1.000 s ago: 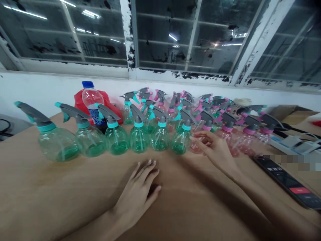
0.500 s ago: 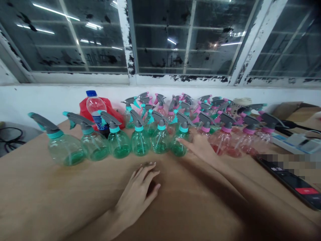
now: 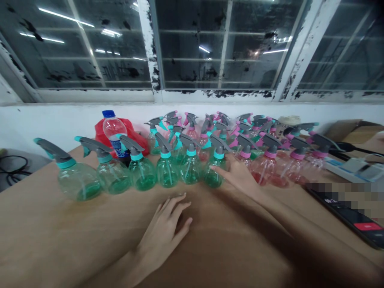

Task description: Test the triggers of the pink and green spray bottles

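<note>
Green plastic bottle (image 3: pixel 210 181) looks light, slippery; its collar (image 3: pixel 219 155) seems best to hold. It stands on the worktop (image 3: pixel 78 240), partly behind the right hand (image 3: pixel 240 177), whose grip I cannot tell; the left hand (image 3: pixel 163 228) has open fingers.

You can read nothing for certain: the lettering on the blue-capped bottle (image 3: pixel 114 127)'s label (image 3: pixel 118 148) blurs, as do the white digits (image 3: pixel 331 201) on your phone (image 3: pixel 345 214) and the mark on its red button (image 3: pixel 368 227).
</note>
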### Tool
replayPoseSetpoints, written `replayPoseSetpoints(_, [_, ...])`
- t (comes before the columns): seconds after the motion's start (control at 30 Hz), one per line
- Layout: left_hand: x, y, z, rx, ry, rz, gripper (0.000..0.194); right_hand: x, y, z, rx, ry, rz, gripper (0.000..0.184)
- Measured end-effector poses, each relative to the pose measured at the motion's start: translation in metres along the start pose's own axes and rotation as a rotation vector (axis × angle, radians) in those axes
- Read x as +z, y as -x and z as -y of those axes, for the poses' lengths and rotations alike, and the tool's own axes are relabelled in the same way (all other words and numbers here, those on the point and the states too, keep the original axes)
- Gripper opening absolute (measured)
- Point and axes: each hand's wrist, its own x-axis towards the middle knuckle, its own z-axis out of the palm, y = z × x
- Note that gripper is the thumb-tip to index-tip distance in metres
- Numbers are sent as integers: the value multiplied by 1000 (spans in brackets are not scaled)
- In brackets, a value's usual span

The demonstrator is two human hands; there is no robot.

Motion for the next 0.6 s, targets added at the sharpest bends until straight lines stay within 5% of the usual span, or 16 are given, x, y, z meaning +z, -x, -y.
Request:
replayPoseSetpoints(0.17, [3,-15,-15,-109,146,24,40,-14,23,4,-27,69,18,62])
replayPoseSetpoints(0.4, [24,-49,-49,-149,354,83,89,-50,84,8,-93,145,42,63])
replayPoseSetpoints(0.6, [37,-51,-86,23,481,193,78,-85,106,-13,-226,-13,103,54])
